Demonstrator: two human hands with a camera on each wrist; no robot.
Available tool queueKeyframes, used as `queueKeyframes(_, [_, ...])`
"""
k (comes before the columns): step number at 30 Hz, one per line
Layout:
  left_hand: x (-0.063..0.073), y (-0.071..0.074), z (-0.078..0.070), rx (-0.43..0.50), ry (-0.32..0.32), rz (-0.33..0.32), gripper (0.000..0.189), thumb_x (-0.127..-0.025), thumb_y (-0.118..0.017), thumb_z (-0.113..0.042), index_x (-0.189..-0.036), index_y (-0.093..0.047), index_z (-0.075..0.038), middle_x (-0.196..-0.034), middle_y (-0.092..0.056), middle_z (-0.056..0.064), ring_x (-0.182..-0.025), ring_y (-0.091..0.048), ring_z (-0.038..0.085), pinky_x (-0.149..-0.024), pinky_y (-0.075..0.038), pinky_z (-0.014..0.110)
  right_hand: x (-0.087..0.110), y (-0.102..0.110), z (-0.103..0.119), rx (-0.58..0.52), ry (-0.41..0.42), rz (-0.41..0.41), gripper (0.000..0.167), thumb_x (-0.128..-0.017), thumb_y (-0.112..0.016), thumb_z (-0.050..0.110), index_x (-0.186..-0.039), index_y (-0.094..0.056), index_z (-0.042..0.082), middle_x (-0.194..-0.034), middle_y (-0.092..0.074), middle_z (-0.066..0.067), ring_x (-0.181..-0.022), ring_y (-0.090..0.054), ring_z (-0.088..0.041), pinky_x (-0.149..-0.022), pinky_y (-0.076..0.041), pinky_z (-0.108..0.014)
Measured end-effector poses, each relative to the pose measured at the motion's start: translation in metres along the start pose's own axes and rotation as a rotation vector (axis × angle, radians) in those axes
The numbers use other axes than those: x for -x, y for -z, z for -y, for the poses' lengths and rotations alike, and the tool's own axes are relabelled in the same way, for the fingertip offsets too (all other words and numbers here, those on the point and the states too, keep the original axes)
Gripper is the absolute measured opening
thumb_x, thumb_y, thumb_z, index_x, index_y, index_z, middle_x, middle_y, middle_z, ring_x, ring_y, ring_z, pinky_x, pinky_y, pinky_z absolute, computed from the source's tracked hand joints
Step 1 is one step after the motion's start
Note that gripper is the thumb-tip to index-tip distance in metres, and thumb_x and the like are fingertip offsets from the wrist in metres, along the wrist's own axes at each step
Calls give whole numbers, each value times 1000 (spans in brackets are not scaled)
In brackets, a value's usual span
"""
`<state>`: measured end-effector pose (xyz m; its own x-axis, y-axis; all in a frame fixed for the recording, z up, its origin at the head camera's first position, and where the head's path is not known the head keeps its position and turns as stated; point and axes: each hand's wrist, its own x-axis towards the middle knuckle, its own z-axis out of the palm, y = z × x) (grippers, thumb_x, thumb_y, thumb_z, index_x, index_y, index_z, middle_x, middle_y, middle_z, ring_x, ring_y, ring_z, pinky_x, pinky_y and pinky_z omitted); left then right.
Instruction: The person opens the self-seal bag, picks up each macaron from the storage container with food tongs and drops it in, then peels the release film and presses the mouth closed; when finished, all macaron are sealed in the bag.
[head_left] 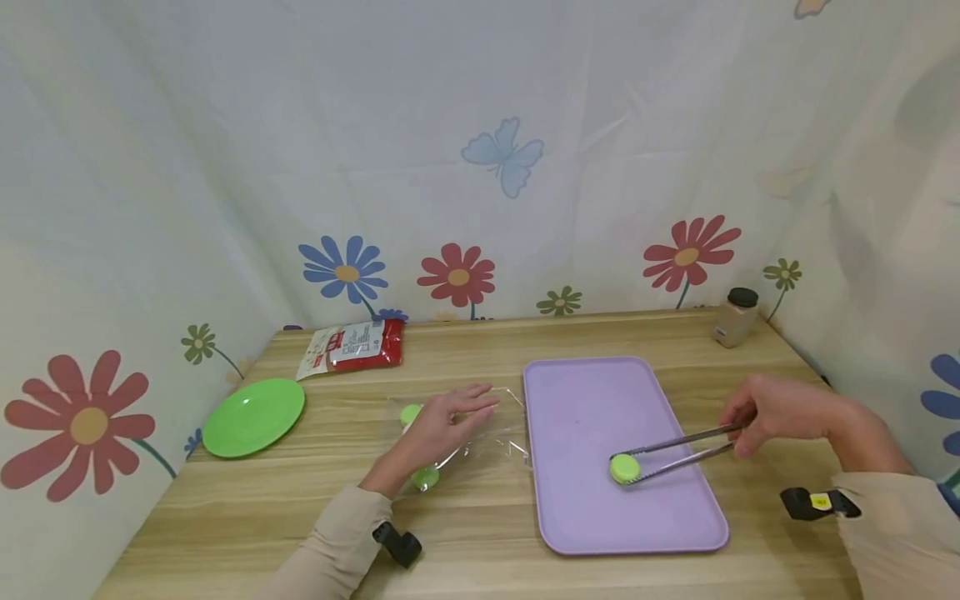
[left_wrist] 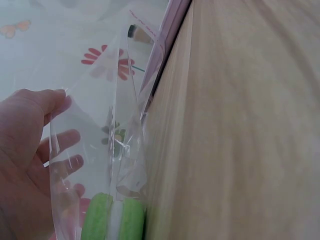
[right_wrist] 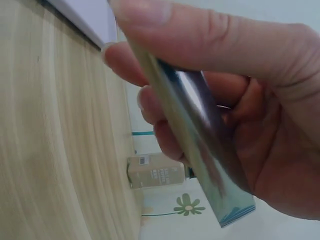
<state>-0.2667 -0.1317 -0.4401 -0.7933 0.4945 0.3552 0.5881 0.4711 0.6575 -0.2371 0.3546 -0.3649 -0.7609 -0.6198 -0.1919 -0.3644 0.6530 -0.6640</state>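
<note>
My right hand (head_left: 780, 412) grips metal tongs (head_left: 686, 442), whose tips hold a round green macaron (head_left: 624, 469) over the lilac tray (head_left: 600, 408). The right wrist view shows my thumb and fingers around the tongs' shiny bent end (right_wrist: 195, 115). On the left, my left hand (head_left: 442, 429) pinches the edge of a clear plastic bag (left_wrist: 90, 130) between thumb and forefinger, other fingers showing through the film. Inside the bag, a green macaron (left_wrist: 132, 220) with a white filling stands on edge. From the head, green pieces (head_left: 425, 477) show on both sides of my left hand, which hides part of the bag.
A green plate (head_left: 255, 418) lies at the left of the wooden table. Behind it is a red and white packet (head_left: 354, 346). A jar with a black lid (head_left: 737, 318) stands at the back right. Flower-printed cloth hangs around the table.
</note>
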Motion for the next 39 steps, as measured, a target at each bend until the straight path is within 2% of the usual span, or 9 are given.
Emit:
queueKeyframes(4, [0,0,1,0,8,1,32,-100,-63,-27,-126,-71,-10,-143,-56,8,-139,-44,30,-114,-34,50,-1,1,6,45,2,-53,25,-78,-85,15,-96,-76,0,-81,-71,4,-72,-63,-7,-64,-56,-25])
queueKeyframes(7, [0,1,1,3,0,3,32,-101,-63,-27,-126,-71,-9,-143,-56,10,-139,-43,31,-114,-33,50,-4,-1,13,119,18,-134,27,-81,-84,20,-99,-77,2,-83,-71,8,-72,-61,-5,-63,-55,-25])
queueKeyframes(10, [0,0,1,3,1,4,32,-101,-62,-28,-126,-71,-9,-144,-55,8,-139,-43,33,-114,-33,50,-12,-6,22,199,35,-219,31,-83,-83,26,-103,-78,3,-83,-70,11,-70,-59,-4,-61,-52,-24])
queueKeyframes(14, [0,0,0,4,13,2,32,-101,-62,-29,-126,-71,-11,-144,-55,4,-139,-44,29,-114,-34,48,-28,-18,37,262,89,-266,34,-85,-81,32,-105,-78,5,-79,-67,14,-64,-54,-2,-56,-47,-23])
queueKeyframes(18, [1,0,0,0,8,-5,32,-101,-62,-30,-126,-71,-12,-143,-56,5,-139,-44,26,-114,-35,48,-44,-32,52,306,213,-270,30,-88,-79,30,-103,-78,5,-75,-63,15,-60,-51,0,-51,-44,-21])
queueKeyframes(21, [0,0,0,-1,0,-6,34,-101,-62,-31,-127,-71,-10,-143,-57,6,-139,-44,24,-113,-35,48,-56,-41,62,324,275,-251,19,-89,-78,24,-99,-77,7,-71,-59,14,-58,-49,-1,-49,-43,-20])
queueKeyframes(28, [0,0,0,6,-3,7,34,-101,-62,-30,-128,-70,-11,-142,-56,9,-139,-44,26,-115,-32,48,-81,-55,73,352,282,-215,10,-89,-78,18,-95,-77,11,-71,-59,14,-57,-48,-1,-50,-41,-20])
queueKeyframes(34, [1,1,-1,6,0,2,33,-101,-62,-31,-128,-70,-14,-142,-57,6,-139,-44,27,-115,-31,50,-98,-60,85,373,289,-230,14,-88,-79,20,-96,-78,9,-68,-58,13,-56,-48,-2,-50,-41,-20])
queueKeyframes(39, [-1,1,-1,9,-10,5,34,-101,-62,-29,-128,-69,-10,-141,-57,10,-138,-45,28,-115,-31,50,-112,-63,100,391,274,-237,14,-88,-79,20,-96,-78,10,-68,-59,13,-55,-48,-2,-50,-41,-21])
